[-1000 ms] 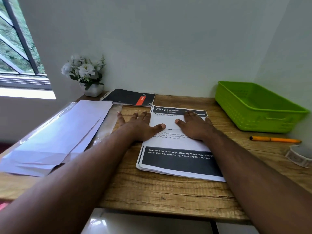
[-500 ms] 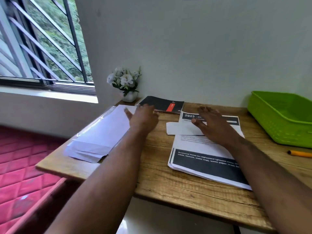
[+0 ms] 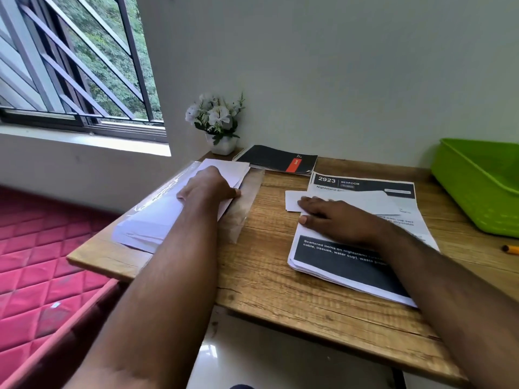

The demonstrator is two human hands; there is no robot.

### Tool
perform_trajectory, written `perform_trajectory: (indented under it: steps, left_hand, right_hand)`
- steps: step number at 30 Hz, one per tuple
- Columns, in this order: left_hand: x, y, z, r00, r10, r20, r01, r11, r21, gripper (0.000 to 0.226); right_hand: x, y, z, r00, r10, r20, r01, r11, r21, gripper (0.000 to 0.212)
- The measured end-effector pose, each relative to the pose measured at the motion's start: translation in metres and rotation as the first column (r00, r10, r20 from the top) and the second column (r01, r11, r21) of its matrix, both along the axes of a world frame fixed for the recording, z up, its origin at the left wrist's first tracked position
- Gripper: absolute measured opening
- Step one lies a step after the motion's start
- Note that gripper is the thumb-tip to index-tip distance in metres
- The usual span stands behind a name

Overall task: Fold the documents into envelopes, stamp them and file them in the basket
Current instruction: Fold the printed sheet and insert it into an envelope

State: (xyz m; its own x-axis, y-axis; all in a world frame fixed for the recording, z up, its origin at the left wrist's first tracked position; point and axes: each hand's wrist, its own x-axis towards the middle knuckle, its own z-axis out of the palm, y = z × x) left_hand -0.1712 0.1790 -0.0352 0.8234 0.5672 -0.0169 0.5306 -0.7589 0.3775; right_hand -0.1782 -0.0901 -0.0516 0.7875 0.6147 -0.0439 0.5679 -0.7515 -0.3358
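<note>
My left hand [image 3: 209, 185] rests on top of the stack of white envelopes [image 3: 148, 220] at the left of the wooden desk [image 3: 266, 270], its thumb at the stack's right edge. My right hand [image 3: 334, 220] lies flat with straight fingers on a folded white document [image 3: 373, 199]. That folded sheet lies across the stack of printed documents [image 3: 345, 259], whose top page has black bands. The green plastic basket [image 3: 477, 189] stands at the far right, partly cut off by the frame.
A black notebook [image 3: 278, 162] and a small pot of white flowers [image 3: 217, 122] sit at the back by the wall. A clear plastic sleeve [image 3: 244, 211] lies beside the envelopes. An orange pen tip [image 3: 511, 249] shows at the right edge. A window and a red mattress are on the left.
My left hand moved from the document leftwards onto the envelope stack. My right hand stayed on the folded sheet. My head turned left, so the basket slid towards the right edge.
</note>
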Motion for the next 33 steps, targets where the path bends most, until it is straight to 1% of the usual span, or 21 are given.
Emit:
perform_trajectory:
  steps: [3, 6, 8, 10, 12, 13, 15, 16, 17, 18, 19, 21, 22, 23, 24, 25, 26, 27, 29, 30, 33]
  left_hand:
    - [-0.004, -0.008, 0.006, 0.997, 0.019, 0.081, -0.019, 1.0, 0.001, 0.053]
    - [-0.009, -0.023, 0.027, 0.986, 0.004, 0.169, -0.025, 0.992, 0.123, 0.038]
    - [-0.018, -0.036, 0.052, 0.969, -0.022, 0.246, -0.018, 0.987, 0.158, 0.033]
    - [-0.028, -0.047, 0.087, 0.913, -0.096, 0.396, 0.028, 0.984, 0.175, 0.028]
    - [-0.036, -0.061, 0.124, 0.776, -0.194, 0.6, 0.143, 0.981, 0.133, 0.02]
    - [-0.038, -0.072, 0.139, 0.675, -0.224, 0.703, 0.25, 0.966, 0.067, 0.02]
    - [-0.034, -0.094, 0.154, 0.497, -0.187, 0.848, 0.486, 0.869, -0.093, 0.032]
    - [-0.03, -0.103, 0.154, 0.453, -0.136, 0.881, 0.555, 0.817, -0.159, 0.031]
    - [-0.023, -0.109, 0.151, 0.432, -0.083, 0.898, 0.589, 0.78, -0.211, 0.028]
    - [-0.011, -0.112, 0.142, 0.436, -0.026, 0.899, 0.597, 0.756, -0.268, 0.024]
    - [-0.001, -0.114, 0.129, 0.447, 0.042, 0.894, 0.602, 0.725, -0.335, 0.021]
    - [0.022, -0.11, 0.091, 0.513, 0.197, 0.835, 0.573, 0.647, -0.504, 0.025]
    - [0.032, -0.106, 0.07, 0.548, 0.255, 0.796, 0.557, 0.599, -0.576, 0.029]
    - [0.041, -0.101, 0.05, 0.592, 0.297, 0.75, 0.555, 0.524, -0.646, 0.029]
    - [0.042, -0.099, 0.034, 0.641, 0.317, 0.699, 0.58, 0.396, -0.712, 0.023]
    - [0.042, -0.098, 0.022, 0.702, 0.301, 0.645, 0.599, 0.239, -0.764, 0.018]
    - [0.04, -0.099, 0.015, 0.766, 0.258, 0.589, 0.581, 0.113, -0.806, 0.023]
    - [0.038, -0.101, 0.009, 0.808, 0.201, 0.554, 0.559, 0.037, -0.828, 0.028]
    - [0.038, -0.105, 0.002, 0.832, 0.165, 0.53, 0.538, -0.001, -0.843, 0.033]
    - [0.037, -0.106, 0.001, 0.838, 0.166, 0.521, 0.529, -0.006, -0.849, 0.034]
    - [0.037, -0.109, 0.001, 0.859, 0.172, 0.481, 0.499, -0.077, -0.863, 0.038]
  right_hand:
    - [0.0, -0.002, 0.001, 1.0, -0.003, -0.016, 0.004, 0.999, 0.053, 0.057]
    - [-0.001, -0.004, 0.003, 0.999, -0.037, -0.035, 0.041, 0.991, 0.124, 0.055]
    - [-0.001, -0.008, 0.005, 0.994, -0.074, -0.075, 0.091, 0.958, 0.271, 0.053]
    - [-0.001, -0.011, 0.009, 0.987, -0.103, -0.12, 0.147, 0.874, 0.462, 0.05]
    - [-0.004, -0.012, 0.015, 0.972, -0.119, -0.202, 0.224, 0.726, 0.65, 0.046]
    - [-0.005, -0.011, 0.019, 0.958, -0.08, -0.274, 0.264, 0.614, 0.744, 0.045]
    - [-0.007, -0.011, 0.032, 0.909, 0.103, -0.404, 0.355, 0.315, 0.88, 0.037]
    - [-0.008, -0.012, 0.038, 0.89, 0.193, -0.412, 0.382, 0.175, 0.907, 0.031]
    - [-0.006, -0.016, 0.041, 0.888, 0.227, -0.4, 0.388, 0.097, 0.917, 0.03]
    - [-0.004, -0.021, 0.041, 0.891, 0.222, -0.396, 0.39, 0.074, 0.918, 0.037]
    - [-0.003, -0.027, 0.039, 0.89, 0.199, -0.411, 0.402, 0.087, 0.912, 0.05]
    - [0.002, -0.037, 0.031, 0.871, 0.175, -0.458, 0.428, 0.183, 0.885, 0.074]
    - [0.005, -0.04, 0.025, 0.865, 0.172, -0.471, 0.43, 0.23, 0.873, 0.08]
    - [0.007, -0.041, 0.022, 0.865, 0.171, -0.472, 0.423, 0.258, 0.868, 0.082]
    - [0.008, -0.04, 0.019, 0.869, 0.169, -0.466, 0.416, 0.263, 0.87, 0.079]
    - [0.009, -0.038, 0.018, 0.873, 0.168, -0.457, 0.41, 0.254, 0.876, 0.073]
    - [0.011, -0.035, 0.017, 0.876, 0.174, -0.45, 0.405, 0.245, 0.881, 0.067]
    - [0.012, -0.033, 0.016, 0.874, 0.179, -0.452, 0.406, 0.24, 0.882, 0.062]
    - [0.014, -0.032, 0.013, 0.868, 0.178, -0.464, 0.422, 0.231, 0.877, 0.058]
    - [0.014, -0.033, 0.012, 0.861, 0.183, -0.474, 0.429, 0.238, 0.871, 0.058]
    - [0.016, -0.035, 0.012, 0.844, 0.197, -0.499, 0.446, 0.259, 0.857, 0.061]
